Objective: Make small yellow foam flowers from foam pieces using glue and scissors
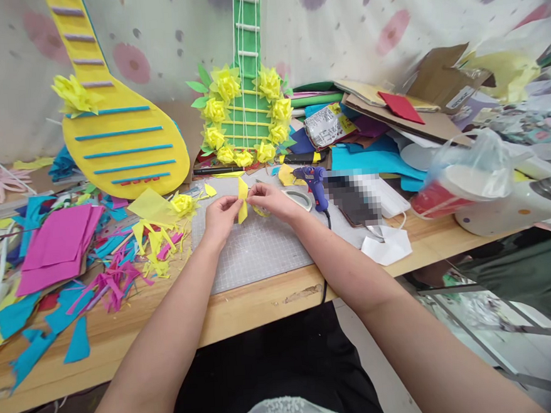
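A short strip of yellow crepe paper (243, 196) stands upright between my hands over a grey gridded cutting mat (269, 254). My left hand (220, 220) pinches its left side, fingers closed. From the right, my right hand (272, 200) grips the strip's other side with thumb and fingertips. Just beyond the mat leans a green paper guitar (252, 85) ringed with yellow paper flowers (225, 84) and leaves. Close to my right hand are a roll of tape (298, 198) and a blue glue gun (318, 184). A loose yellow flower (183, 204) lies left of my left hand.
A yellow paper guitar (124, 141) leans at the back left. Pink paper sheets (59, 247) and coloured scraps (115, 280) cover the left side. Rightward lie a pixelated dark object (355, 198), a white mask (386, 244), a bagged red cup (444, 191) and piled cardboard (392, 113).
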Tool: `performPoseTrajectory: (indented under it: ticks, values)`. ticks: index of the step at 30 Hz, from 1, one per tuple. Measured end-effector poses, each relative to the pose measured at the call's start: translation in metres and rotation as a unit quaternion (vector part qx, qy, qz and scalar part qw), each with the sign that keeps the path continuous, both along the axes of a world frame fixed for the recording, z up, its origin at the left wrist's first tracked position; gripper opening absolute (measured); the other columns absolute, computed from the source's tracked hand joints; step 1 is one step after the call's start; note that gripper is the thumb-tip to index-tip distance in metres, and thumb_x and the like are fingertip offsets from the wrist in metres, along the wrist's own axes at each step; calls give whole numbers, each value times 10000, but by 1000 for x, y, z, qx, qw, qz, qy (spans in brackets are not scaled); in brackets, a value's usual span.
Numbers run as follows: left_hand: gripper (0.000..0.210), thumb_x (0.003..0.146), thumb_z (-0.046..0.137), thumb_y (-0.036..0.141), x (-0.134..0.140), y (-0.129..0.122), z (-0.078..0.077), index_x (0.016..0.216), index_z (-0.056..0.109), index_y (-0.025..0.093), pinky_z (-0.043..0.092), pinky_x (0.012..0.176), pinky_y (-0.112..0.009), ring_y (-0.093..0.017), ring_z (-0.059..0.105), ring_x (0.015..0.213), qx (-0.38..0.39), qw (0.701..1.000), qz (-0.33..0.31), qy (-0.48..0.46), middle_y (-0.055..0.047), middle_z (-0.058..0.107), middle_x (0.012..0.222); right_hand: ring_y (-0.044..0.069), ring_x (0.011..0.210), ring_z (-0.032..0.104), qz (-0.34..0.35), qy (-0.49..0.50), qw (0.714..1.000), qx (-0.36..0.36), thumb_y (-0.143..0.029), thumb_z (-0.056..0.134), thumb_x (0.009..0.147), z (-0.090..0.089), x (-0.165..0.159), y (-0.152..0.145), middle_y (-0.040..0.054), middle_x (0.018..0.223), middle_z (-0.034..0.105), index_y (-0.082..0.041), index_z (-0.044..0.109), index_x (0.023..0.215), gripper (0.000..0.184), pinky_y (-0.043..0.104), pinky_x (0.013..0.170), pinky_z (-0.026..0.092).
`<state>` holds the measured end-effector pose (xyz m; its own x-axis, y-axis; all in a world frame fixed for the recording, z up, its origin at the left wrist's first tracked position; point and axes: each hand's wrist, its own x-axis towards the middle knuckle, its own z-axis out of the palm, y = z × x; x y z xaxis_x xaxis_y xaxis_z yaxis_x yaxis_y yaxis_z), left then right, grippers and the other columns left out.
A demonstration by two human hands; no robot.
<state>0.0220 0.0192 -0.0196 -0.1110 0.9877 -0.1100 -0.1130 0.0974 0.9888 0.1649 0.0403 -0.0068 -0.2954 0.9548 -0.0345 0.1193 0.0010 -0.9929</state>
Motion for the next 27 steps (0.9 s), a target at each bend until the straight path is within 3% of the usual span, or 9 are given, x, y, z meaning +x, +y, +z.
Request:
performPoseTrajectory:
  ticks: [16,27]
  values:
    - [409,486,779,480,-3,-2,6,684,652,145,452,569,-253,-139,578,636,-4,999,-41,-13,-32,648,690,55,555,398,-1,-3,1000,17,-314,650,651,-2,1,1,-54,612,473,-166,469,669,234,217,532,296]
    - [403,462,794,436,-2,0,2,700,670,135,459,582,-258,-130,575,615,-15,1000,-8,-4,-39,669,702,72,594,410,35,22,999,-7,-367,592,720,-2,5,3,-39,663,476,-178,495,722,212,216,529,302]
